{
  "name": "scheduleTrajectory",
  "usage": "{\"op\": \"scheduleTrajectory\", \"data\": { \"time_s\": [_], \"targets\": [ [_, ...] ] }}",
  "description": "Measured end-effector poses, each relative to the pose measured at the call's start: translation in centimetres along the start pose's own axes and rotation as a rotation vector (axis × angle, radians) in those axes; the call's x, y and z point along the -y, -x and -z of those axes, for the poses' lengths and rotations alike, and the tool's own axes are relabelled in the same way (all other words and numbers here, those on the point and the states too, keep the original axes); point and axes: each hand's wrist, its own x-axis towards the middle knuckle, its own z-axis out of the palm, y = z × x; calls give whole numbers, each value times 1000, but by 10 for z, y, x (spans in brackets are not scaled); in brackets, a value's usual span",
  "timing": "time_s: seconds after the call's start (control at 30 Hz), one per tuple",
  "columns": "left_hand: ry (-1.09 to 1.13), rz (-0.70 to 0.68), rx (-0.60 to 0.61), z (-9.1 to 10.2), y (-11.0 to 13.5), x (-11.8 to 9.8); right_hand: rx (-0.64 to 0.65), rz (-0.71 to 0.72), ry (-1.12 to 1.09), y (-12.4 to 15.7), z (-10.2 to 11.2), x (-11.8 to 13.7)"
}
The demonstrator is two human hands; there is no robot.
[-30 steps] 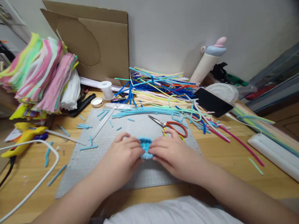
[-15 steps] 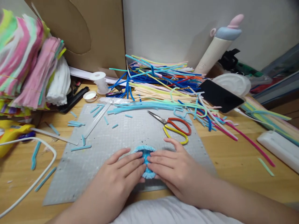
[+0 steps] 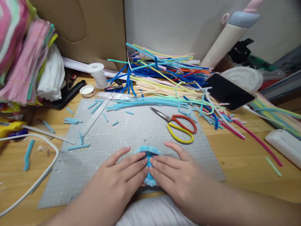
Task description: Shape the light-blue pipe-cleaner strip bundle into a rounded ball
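Note:
Both hands hold a light-blue fuzzy piece [image 3: 149,149] just above the front of the grey cutting mat [image 3: 122,131]. It looks made of pipe cleaners and has a curved rim around a hollow. My left hand [image 3: 122,172] presses its fingers into the hollow from the left. From the other side, my right hand [image 3: 176,172] does the same, its index finger lifted off. The fingertips of the two hands almost meet; both thumbs are mostly hidden underneath. Scissors [image 3: 175,124] with one red and one yellow handle lie beyond my right hand, blades apart slightly.
Cut blue pipe cleaner bits [image 3: 72,120] and a clear glue stick [image 3: 96,117] lie on the left. A pile of coloured pipe cleaners [image 3: 160,72] spans the back. A phone [image 3: 229,91] is back right; a yellow glue gun [image 3: 10,127] and white cable [image 3: 50,146] are left.
The view has shifted slightly, so the background appears moved. My fingers have come closer together over the blue piece, narrowing the visible hollow. Both hands keep their hold.

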Motion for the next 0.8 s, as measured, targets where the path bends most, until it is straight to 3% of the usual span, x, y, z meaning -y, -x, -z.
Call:
{"op": "scheduleTrajectory", "data": {
  "time_s": [0.17,0.4,0.5,0.63,0.7,0.8],
  "targets": [
    [-5,-3,14,-4,6,2,7,17,40,-3,-3,2],
    [-27,27,-85,-17,10,-5,-5,75,62,-6,1,6],
    [-83,6,-114,-17,7,-11,-99,-2,-133,-7,7,1],
    [-128,-23,-107,-16,3,-14,-261,-268,-255,-16,4,-11],
    [-147,-39,-98,-16,2,-14,-210,-344,-322,-24,-1,-16],
    [-168,-41,-91,-18,2,-13,-117,-302,-344,-37,-5,-20]
  ]
}}
